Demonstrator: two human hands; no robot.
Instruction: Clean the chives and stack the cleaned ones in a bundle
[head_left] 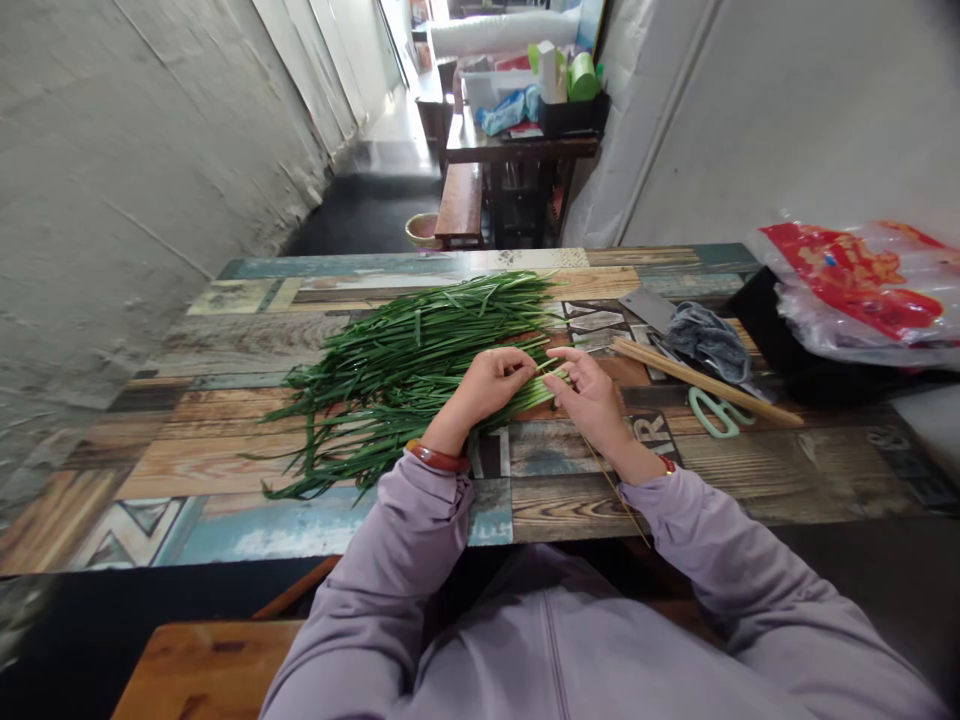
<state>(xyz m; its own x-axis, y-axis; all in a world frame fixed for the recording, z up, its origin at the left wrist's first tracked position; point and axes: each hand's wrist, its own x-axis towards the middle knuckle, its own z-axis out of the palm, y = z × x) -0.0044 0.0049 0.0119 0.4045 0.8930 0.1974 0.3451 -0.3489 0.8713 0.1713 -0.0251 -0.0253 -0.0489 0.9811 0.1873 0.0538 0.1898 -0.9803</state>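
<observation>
Your L hand [499, 382] pinches thin strand [549, 366] by garlic chives [420, 350]; can't tell R hand [591, 395] grip; hard tug might snap strand.

A rough off-white wall [150, 150] runs along the left, while a smoother pale wall [810, 110] stands on the right. Between them, the dark floor [352, 215] takes a whitish glare [391, 125] farther back. A dark wooden table [487, 150] and reddish-brown bench [460, 200] stand beyond the near patchwork wood-print tabletop [577, 500]; an orange-brown wooden seat [202, 675] shows at lower left.
</observation>
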